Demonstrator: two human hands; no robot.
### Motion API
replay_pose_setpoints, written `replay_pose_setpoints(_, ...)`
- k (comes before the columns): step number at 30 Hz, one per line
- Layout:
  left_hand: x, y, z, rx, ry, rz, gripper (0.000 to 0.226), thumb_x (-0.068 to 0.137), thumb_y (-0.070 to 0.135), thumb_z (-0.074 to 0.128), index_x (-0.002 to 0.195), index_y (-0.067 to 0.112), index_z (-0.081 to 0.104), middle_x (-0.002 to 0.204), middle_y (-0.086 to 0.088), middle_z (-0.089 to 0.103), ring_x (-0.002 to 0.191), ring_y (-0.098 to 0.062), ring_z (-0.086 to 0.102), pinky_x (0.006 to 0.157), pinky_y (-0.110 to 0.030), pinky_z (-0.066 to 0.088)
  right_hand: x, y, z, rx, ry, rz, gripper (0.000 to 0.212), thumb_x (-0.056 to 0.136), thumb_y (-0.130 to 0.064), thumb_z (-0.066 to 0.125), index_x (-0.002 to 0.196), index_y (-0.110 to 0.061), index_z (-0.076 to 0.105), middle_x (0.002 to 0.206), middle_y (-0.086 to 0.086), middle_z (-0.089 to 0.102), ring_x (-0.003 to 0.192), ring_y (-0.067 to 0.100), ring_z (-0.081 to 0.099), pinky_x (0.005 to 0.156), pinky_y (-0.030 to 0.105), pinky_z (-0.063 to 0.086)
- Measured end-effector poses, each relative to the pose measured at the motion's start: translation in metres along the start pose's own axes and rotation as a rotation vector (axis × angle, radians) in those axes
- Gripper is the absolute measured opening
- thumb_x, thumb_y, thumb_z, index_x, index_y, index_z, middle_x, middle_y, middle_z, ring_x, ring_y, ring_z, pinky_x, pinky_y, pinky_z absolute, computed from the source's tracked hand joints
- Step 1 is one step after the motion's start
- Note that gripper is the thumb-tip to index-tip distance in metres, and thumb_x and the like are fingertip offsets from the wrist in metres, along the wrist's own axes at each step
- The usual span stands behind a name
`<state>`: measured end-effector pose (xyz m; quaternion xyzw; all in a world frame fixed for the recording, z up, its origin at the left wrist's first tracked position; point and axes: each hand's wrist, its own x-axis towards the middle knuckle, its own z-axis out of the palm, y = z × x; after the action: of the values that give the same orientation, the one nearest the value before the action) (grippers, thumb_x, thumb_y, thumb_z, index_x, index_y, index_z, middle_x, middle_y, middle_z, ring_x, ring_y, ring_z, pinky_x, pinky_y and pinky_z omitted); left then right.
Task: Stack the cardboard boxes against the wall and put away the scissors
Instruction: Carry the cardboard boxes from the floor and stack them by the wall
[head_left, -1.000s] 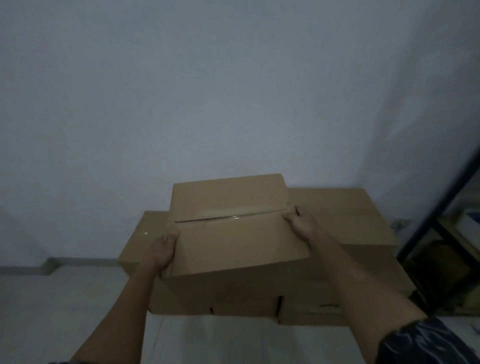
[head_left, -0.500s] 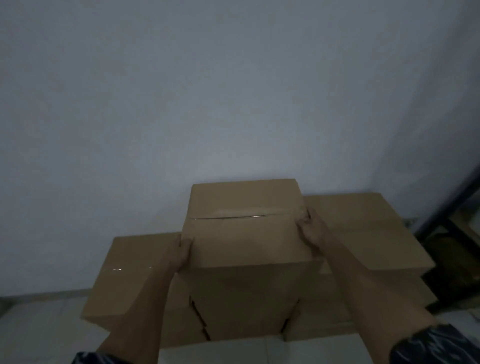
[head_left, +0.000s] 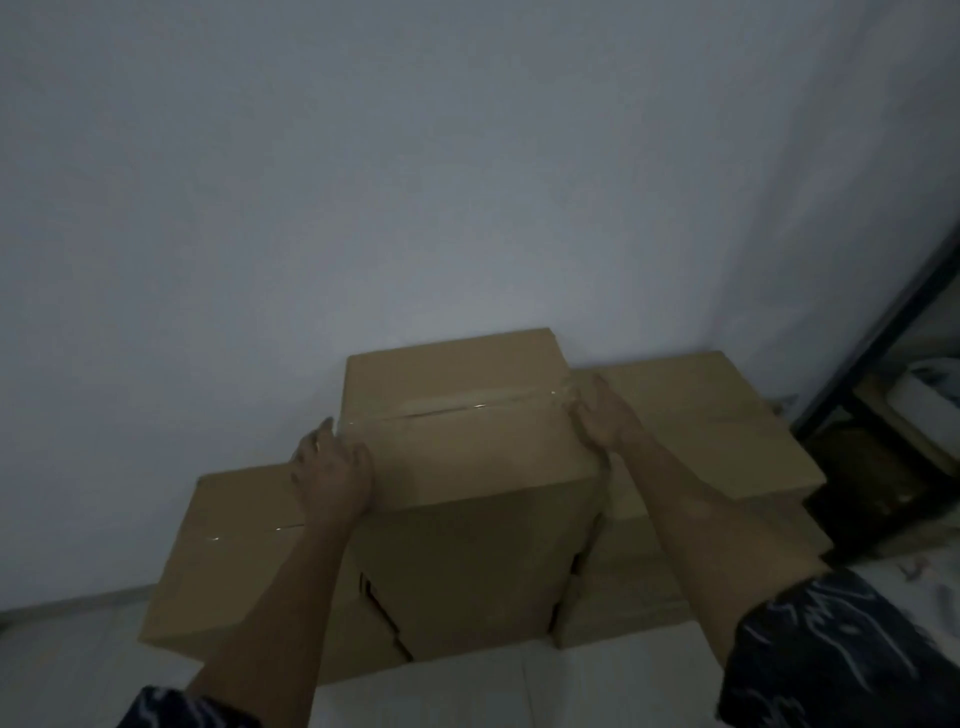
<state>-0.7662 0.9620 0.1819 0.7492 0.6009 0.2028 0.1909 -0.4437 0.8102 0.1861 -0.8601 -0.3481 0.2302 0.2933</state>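
Observation:
A taped brown cardboard box (head_left: 467, 447) sits on top of other boxes against the white wall (head_left: 467, 182). My left hand (head_left: 332, 467) holds its left top edge, fingers curled over onto the lid. My right hand (head_left: 605, 421) presses flat against its right side, fingers straight along the edge. Below it, a lower box (head_left: 228, 551) lies to the left and another box (head_left: 727, 426) stands to the right, both against the wall. More boxes under the top one are partly hidden. No scissors are in view.
A dark metal shelf frame (head_left: 878, 332) stands at the right with items on its shelves. Pale floor (head_left: 493, 686) runs along the front of the stack. A skirting line (head_left: 67, 605) marks the wall's base at the left.
The box has moved farther back toward the wall and settled on the stack. My left hand has shifted up onto the top edge. The view has come closer.

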Motion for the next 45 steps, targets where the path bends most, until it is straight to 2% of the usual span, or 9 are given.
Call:
replay_pose_setpoints(3,-0.03,0.042,-0.002,0.015,0.025,0.283,0.047,0.084,0.024,0.055,0.129,0.01,0.055,0.123,-0.017,0.058,0.113,-0.041,0.052,0.098,-0.049,0.039,-0.027,0.024,-0.024,-0.037,0.015,0.071,0.07,0.101,-0.037,0.048,0.157,-0.01,0.016,0.159,0.016,0.03,0.144,0.033,0.034,0.114,0.035,0.031)
replay_pose_setpoints(6,-0.073,0.09,0.005,0.014,-0.381,0.491,0.054,0.081,0.036,0.044,0.129,0.016,0.056,0.12,-0.01,0.064,0.112,-0.032,0.059,0.097,-0.04,0.045,-0.071,0.064,-0.052,-0.094,0.026,0.115,0.074,0.099,-0.046,0.048,0.158,-0.018,0.015,0.159,0.013,0.031,0.144,0.033,0.034,0.116,0.044,0.031)
replay_pose_setpoints(8,-0.103,0.12,0.018,0.085,-0.576,0.541,0.049,0.091,0.035,0.05,0.137,0.017,0.049,0.128,-0.011,0.061,0.119,-0.03,0.056,0.1,-0.036,0.043,-0.105,0.089,-0.071,-0.172,0.046,0.158,0.073,0.098,-0.052,0.046,0.158,-0.024,0.015,0.158,0.013,0.032,0.142,0.036,0.034,0.114,0.049,0.031)
replay_pose_setpoints(14,-0.198,0.193,0.05,0.163,-0.607,0.707,0.055,0.095,0.037,0.052,0.145,0.017,0.038,0.141,-0.015,0.05,0.129,-0.031,0.048,0.107,-0.039,0.038,-0.206,0.156,-0.126,-0.272,0.059,0.217,0.075,0.098,-0.061,0.038,0.158,-0.028,0.009,0.163,0.01,0.02,0.148,0.034,0.02,0.119,0.049,0.02)
replay_pose_setpoints(21,-0.31,0.244,0.068,0.121,-0.712,0.84,0.053,0.097,0.034,0.051,0.145,0.014,0.038,0.142,-0.012,0.049,0.129,-0.027,0.047,0.105,-0.031,0.036,-0.328,0.24,-0.171,-0.267,0.143,0.339,0.071,0.098,-0.061,0.036,0.157,-0.027,0.017,0.16,0.009,0.027,0.146,0.033,0.025,0.116,0.05,0.025)
replay_pose_setpoints(25,-0.39,0.258,0.087,0.173,-0.75,0.911,0.054,0.096,0.04,0.05,0.144,0.016,0.041,0.14,-0.011,0.051,0.126,-0.029,0.049,0.105,-0.037,0.039,-0.408,0.31,-0.182,-0.238,0.174,0.449,0.076,0.097,-0.064,0.035,0.158,-0.027,0.01,0.164,0.01,0.019,0.149,0.032,0.019,0.118,0.049,0.021)
replay_pose_setpoints(35,-0.645,0.25,0.158,0.177,-1.099,0.895,0.055,0.095,0.043,0.051,0.143,0.018,0.04,0.137,-0.011,0.052,0.124,-0.027,0.051,0.105,-0.033,0.038,-0.649,0.469,-0.173,-0.077,0.231,0.759,0.073,0.096,-0.058,0.044,0.156,-0.025,0.02,0.158,0.015,0.03,0.145,0.034,0.029,0.116,0.05,0.027)
replay_pose_setpoints(41,-0.745,0.291,0.2,0.179,-1.174,0.956,0.055,0.094,0.045,0.054,0.142,0.023,0.042,0.134,-0.011,0.057,0.124,-0.027,0.052,0.102,-0.033,0.041,-0.722,0.556,-0.193,-0.048,0.231,0.871,0.075,0.097,-0.063,0.04,0.157,-0.024,0.017,0.16,0.012,0.027,0.147,0.032,0.024,0.117,0.051,0.025)
replay_pose_setpoints(45,-0.798,0.336,0.239,0.171,-1.194,0.942,0.056,0.091,0.049,0.053,0.139,0.021,0.046,0.131,-0.01,0.058,0.126,-0.03,0.05,0.103,-0.041,0.043,-0.737,0.62,-0.235,-0.021,0.24,0.894,0.075,0.097,-0.063,0.039,0.157,-0.021,0.019,0.161,0.013,0.025,0.147,0.033,0.025,0.117,0.05,0.026)
